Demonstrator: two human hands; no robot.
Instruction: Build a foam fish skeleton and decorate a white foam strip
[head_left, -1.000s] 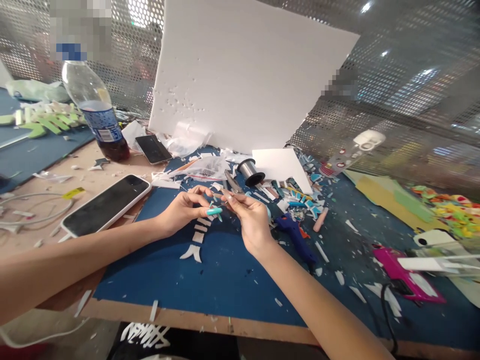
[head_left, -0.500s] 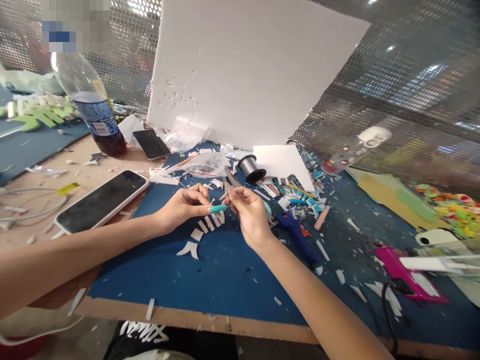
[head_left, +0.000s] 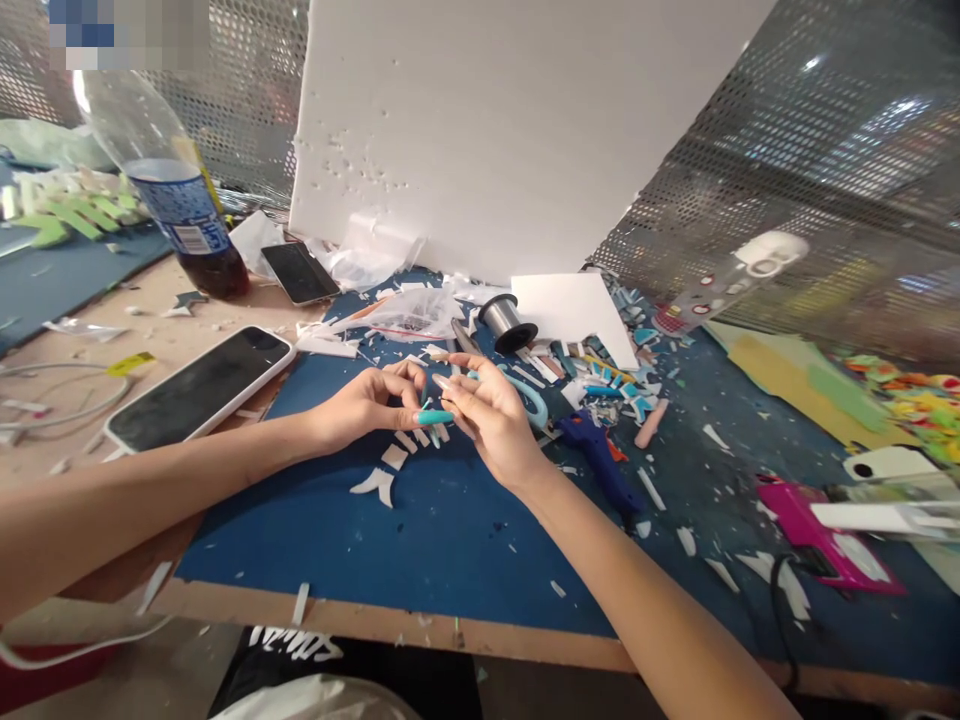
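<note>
My left hand (head_left: 367, 405) and my right hand (head_left: 491, 420) meet over a blue mat (head_left: 420, 540). Between their fingertips is a small teal foam piece (head_left: 433, 417). The left thumb and fingers pinch one end, and the right fingers are pressed together at the other end. Just below the hands, white foam pieces (head_left: 390, 470) lie in a row on the mat, ending in a tail shape. Scissors with a light blue handle (head_left: 531, 395) lie behind my right hand.
A blue glue gun (head_left: 600, 455) lies right of my right hand, a wire spool (head_left: 504, 320) and a plastic bag (head_left: 412, 315) behind. A phone (head_left: 199, 385) and a bottle (head_left: 176, 200) are on the left. A white foam board (head_left: 510, 130) leans at the back. Scraps litter the mat.
Both hands have sunk a little toward the mat with the teal piece still between them. The right fingers have stretched out more. The camera has tilted down slightly.
</note>
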